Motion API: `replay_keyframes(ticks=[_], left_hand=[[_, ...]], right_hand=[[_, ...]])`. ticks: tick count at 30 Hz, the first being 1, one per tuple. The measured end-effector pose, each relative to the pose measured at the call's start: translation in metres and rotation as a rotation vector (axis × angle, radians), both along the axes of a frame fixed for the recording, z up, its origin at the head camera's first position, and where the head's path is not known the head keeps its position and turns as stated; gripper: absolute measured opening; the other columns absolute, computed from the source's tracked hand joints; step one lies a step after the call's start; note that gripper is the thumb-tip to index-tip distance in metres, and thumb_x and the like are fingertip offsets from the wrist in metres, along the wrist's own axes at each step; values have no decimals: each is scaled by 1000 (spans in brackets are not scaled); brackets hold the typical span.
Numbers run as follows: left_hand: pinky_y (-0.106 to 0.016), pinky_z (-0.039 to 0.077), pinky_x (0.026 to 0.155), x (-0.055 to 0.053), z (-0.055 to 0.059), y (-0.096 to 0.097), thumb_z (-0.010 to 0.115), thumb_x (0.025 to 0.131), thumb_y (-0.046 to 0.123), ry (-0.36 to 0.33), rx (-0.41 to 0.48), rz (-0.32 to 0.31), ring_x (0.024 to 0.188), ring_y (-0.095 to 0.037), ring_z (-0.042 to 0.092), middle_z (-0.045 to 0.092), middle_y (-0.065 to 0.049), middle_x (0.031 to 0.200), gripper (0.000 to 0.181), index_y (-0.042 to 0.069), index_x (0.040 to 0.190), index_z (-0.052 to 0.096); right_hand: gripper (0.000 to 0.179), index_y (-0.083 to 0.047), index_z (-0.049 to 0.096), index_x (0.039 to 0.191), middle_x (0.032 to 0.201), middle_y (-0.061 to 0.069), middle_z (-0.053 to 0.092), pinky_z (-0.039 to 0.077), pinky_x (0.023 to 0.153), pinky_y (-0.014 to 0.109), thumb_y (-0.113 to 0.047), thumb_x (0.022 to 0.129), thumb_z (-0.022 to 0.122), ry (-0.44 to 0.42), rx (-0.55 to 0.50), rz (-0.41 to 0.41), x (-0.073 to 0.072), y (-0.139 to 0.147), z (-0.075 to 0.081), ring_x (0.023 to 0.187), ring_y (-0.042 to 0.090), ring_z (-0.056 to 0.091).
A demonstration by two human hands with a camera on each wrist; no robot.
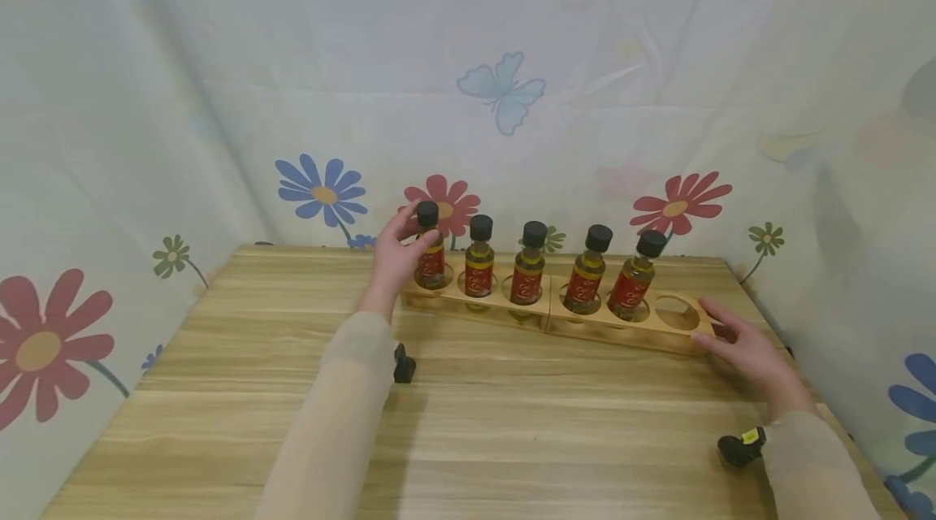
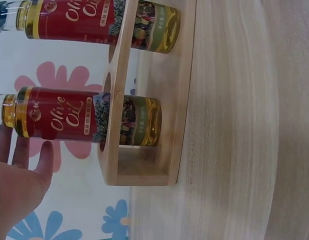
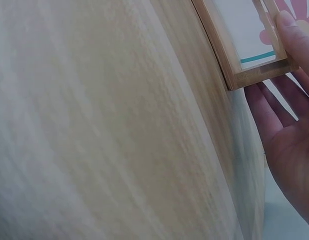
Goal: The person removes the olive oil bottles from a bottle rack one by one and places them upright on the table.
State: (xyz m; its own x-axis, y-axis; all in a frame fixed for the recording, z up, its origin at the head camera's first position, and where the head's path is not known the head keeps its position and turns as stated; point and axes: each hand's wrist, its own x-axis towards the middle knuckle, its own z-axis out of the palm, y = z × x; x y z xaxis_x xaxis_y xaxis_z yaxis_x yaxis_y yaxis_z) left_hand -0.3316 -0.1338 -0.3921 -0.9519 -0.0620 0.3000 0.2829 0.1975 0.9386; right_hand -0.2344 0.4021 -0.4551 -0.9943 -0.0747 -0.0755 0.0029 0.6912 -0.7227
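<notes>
A red-labelled, black-capped glass olive oil bottle [image 1: 431, 264] stands leftmost in a pale wooden six-hole rack [image 1: 658, 338] on a wood-grain table [image 1: 548, 422], the left hand [image 1: 395, 260] curled around its neck; four matching bottles [image 1: 526, 280] fill the adjacent holes, while the right hand [image 1: 749, 353] grips the rack's right end.

Left rack [image 1: 446, 304] and right rack [image 1: 658, 337] end to end along far side of table [image 1: 512, 431], three bottles [image 1: 478, 272] in left rack, two in right, left hand [image 1: 395, 258] at leftmost bottle [image 1: 431, 263], right hand [image 1: 749, 353] at right rack's right end, backdrop [image 1: 395, 32] behind
</notes>
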Motion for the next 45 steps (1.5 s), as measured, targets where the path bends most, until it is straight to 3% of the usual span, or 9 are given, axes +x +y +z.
replay_keyframes(ticks=[14, 22, 30, 36, 45], left_hand=[[-41, 43, 105, -4, 10, 5, 70, 93, 7, 19, 43, 25, 118, -32, 57, 63, -20, 124, 54, 11, 143, 53], [-39, 46, 102, -2, 6, 2, 72, 90, 5, 21, 94, 28, 117, -30, 58, 63, -18, 125, 53, 11, 140, 56], [-40, 50, 98, 3, 5, -10, 75, 85, -1, 78, 133, 13, 105, -23, 63, 66, -20, 118, 50, 4, 133, 60], [-39, 52, 95, 9, 15, -14, 77, 84, -2, 146, 160, 27, 98, -14, 64, 69, -15, 111, 49, 5, 130, 62], [-38, 54, 91, 21, 31, -10, 79, 83, 1, 272, 134, 25, 96, -15, 66, 71, -9, 109, 48, 9, 128, 65]], right_hand=[[87, -8, 16, 158, 156, 34, 18, 31, 104, 67, -44, 96, 63, 27, -2, 9, -3, 5, -4, 133, 58, 31], [84, -6, 17, 158, 155, 35, 19, 32, 104, 66, -40, 97, 64, 43, 9, 19, -1, 1, -3, 132, 58, 33], [83, -5, 17, 158, 155, 34, 19, 33, 104, 64, -38, 97, 64, 45, -8, 22, 0, -1, -3, 132, 57, 34], [87, -6, 16, 158, 156, 35, 17, 31, 105, 67, -43, 96, 64, 19, -4, 6, -1, -2, -1, 133, 59, 30], [87, -7, 15, 158, 156, 34, 16, 29, 105, 67, -44, 96, 64, 9, -10, 2, 0, 1, -1, 134, 59, 29]])
